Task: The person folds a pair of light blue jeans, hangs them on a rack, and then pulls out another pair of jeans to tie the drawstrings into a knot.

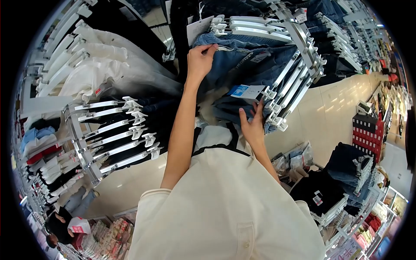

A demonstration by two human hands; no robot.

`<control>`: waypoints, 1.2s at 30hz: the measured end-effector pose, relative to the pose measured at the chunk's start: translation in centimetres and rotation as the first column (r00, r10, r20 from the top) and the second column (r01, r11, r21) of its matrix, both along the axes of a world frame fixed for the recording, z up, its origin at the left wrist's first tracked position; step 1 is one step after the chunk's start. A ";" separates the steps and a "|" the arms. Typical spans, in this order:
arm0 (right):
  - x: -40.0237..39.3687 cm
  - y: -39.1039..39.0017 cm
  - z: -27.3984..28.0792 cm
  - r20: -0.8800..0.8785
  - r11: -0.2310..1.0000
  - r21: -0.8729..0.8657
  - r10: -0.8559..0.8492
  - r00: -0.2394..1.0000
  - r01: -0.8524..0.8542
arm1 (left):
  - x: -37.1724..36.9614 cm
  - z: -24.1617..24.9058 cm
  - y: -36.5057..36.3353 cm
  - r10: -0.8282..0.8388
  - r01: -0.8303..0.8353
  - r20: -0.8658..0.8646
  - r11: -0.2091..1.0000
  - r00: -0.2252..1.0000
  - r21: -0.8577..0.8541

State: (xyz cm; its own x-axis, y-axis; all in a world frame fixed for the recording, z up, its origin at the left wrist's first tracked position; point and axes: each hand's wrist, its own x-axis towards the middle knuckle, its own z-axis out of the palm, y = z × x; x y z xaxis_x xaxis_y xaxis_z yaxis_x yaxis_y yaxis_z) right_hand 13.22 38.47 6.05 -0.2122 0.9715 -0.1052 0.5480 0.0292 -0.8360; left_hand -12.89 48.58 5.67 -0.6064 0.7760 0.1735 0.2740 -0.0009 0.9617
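1. The blue jeans (pixel 225 65) hang in a close row just left of the curved metal rail (pixel 299 37), waistbands uppermost.
2. Well apart to the left of the rail, white trousers (pixel 108 56) hang in a bunch.
3. The left hand (pixel 201 63), left of the rail, ends a long, nearly straight forearm reaching past the near garments. Its wrist bends slightly inward, toward the rail; thumb and forefinger are clamped on the waistband edge of one pair of jeans.
4. The right hand (pixel 253 125) is below and left of the rail, its forearm slanting up and inward. Thumb and fingers are apart and point upward, against dark denim beside the hanger clips; how firmly they press, I cannot tell.
5. Pale hangers (pixel 288 82) slant down and left from the rail's lower end.
6. A blue-and-white tag (pixel 246 91) lies left of those hangers, below the rail and just above the right hand's fingers.
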 end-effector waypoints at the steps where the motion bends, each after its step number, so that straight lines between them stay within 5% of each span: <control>1: -0.2 0.0 -0.1 -0.018 1.000 0.005 -0.005 1.000 0.005 | -0.1 0.2 0.0 -0.004 0.005 0.014 1.000 1.000 -0.021; 10: -1.6 -0.3 0.5 0.011 0.998 -0.014 -0.066 0.998 0.066 | 0.1 0.8 -0.1 -0.046 0.047 0.071 0.999 0.996 -0.011; 20: -3.5 -0.3 -0.6 0.096 0.976 0.178 0.108 0.990 -0.123 | 0.4 1.6 -0.7 -0.090 0.099 0.122 0.993 0.988 -0.071; 22: -4.1 -0.2 1.4 0.154 0.915 0.277 0.260 0.953 -0.294 | 0.3 1.0 -0.5 -0.104 0.112 0.130 0.992 0.986 -0.055; 24: -3.7 -0.1 3.4 0.085 0.815 0.032 0.574 0.815 -0.578 | 0.1 0.9 -0.4 -0.124 0.131 0.138 0.990 0.983 -0.043; 26: -2.8 -0.3 5.1 0.047 0.744 0.024 0.667 0.744 -0.668 | 0.2 1.4 -0.5 -0.132 0.145 0.135 0.985 0.982 -0.090; 28: -1.6 -0.2 7.1 -0.082 0.487 -0.217 0.854 0.513 -0.846 | 0.2 0.7 -0.3 -0.110 0.110 0.058 0.994 0.992 -0.013; 30: 0.7 0.4 9.2 -0.051 0.519 -0.197 0.842 0.538 -0.831 | 0.1 -0.2 -0.1 -0.125 0.126 0.085 0.992 0.988 0.001; 32: 3.3 2.4 10.3 0.013 0.458 -0.492 0.854 0.520 -0.740 | 0.2 -0.2 -0.2 -0.136 0.138 0.095 0.990 0.986 -0.009; 36: 5.5 4.1 9.3 0.197 0.732 -0.259 0.679 0.707 -0.630 | 0.5 -0.9 0.1 -0.137 0.139 0.088 0.990 0.987 -0.018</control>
